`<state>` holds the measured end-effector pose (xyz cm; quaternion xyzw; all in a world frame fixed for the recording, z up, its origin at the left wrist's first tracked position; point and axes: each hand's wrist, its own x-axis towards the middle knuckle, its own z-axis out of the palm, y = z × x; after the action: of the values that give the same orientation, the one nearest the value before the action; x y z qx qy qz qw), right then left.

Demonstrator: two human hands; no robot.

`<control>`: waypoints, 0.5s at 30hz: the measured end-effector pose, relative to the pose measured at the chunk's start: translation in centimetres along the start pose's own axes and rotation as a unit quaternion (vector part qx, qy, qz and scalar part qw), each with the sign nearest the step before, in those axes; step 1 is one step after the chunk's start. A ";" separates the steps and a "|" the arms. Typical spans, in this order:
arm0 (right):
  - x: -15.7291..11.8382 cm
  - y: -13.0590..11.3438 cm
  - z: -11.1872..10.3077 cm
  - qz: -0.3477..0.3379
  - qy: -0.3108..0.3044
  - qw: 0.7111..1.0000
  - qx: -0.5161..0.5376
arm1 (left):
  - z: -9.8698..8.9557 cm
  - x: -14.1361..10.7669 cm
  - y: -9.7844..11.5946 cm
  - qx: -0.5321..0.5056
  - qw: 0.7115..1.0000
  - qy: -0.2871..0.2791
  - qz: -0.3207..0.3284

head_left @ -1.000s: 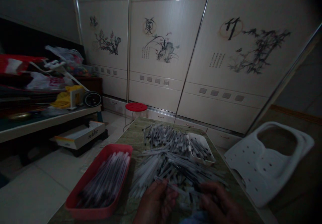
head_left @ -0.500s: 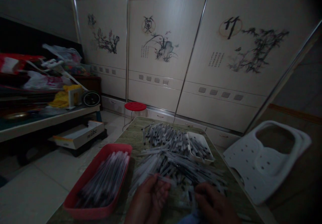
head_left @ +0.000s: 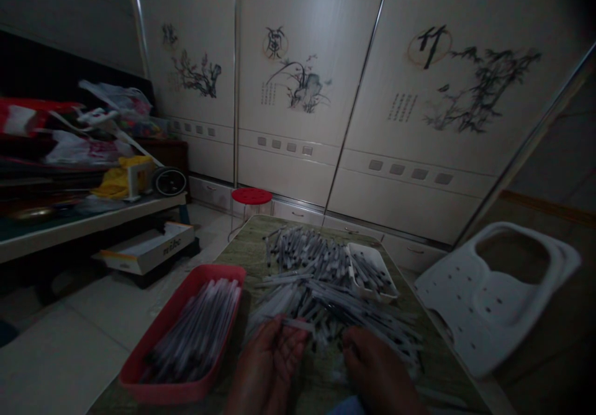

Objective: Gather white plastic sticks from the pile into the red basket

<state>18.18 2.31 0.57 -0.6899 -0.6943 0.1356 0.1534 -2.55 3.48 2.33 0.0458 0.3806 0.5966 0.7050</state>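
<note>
My left hand (head_left: 272,359), palm up, pinches a thin translucent tube (head_left: 298,324) between thumb and forefinger. To its right, my right hand (head_left: 377,368) is closed with the fingers curled; what it holds, if anything, is too dark to make out. Beyond both hands lies a large loose pile of translucent, dark-tipped pen-like tubes (head_left: 321,259). A red tray (head_left: 174,393) on the left holds many similar tubes lying lengthwise. At the pile's right back, a white tray (head_left: 388,295) contains more of them.
The pile and trays stand on a greenish table (head_left: 246,235). A white plastic seat (head_left: 470,303) is beside its right edge, and a red stool (head_left: 251,196) behind it. On the left, a bench (head_left: 107,219) carries bags, with an open box (head_left: 149,249) below.
My right hand has moved left, closer to my left hand. My left hand has shifted slightly left and up, still with the tube.
</note>
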 end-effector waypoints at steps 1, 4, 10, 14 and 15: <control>0.2 -0.3 0.2 -0.003 -0.001 1.000 -0.003 | 0.0 0.0 0.0 0.002 1.000 0.002 0.003; 0.8 -1.4 0.6 -0.020 -0.008 1.000 -0.010 | -0.1 0.1 0.0 0.012 1.000 0.006 0.012; 1.5 -3.7 1.5 -0.059 -0.014 0.998 -0.031 | -0.2 0.0 0.0 0.021 1.000 -0.001 0.021; 1.4 -4.6 2.0 -0.069 -0.012 0.996 -0.046 | -0.2 -0.1 0.0 0.020 1.000 0.005 0.019; 1.3 -4.7 2.1 -0.070 -0.012 0.996 -0.050 | -0.2 -0.1 0.0 0.020 1.000 0.006 0.020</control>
<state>13.00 3.59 0.57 -0.6447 -0.7486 0.0982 0.1195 -2.65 3.31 2.29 0.0643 0.3954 0.6032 0.6897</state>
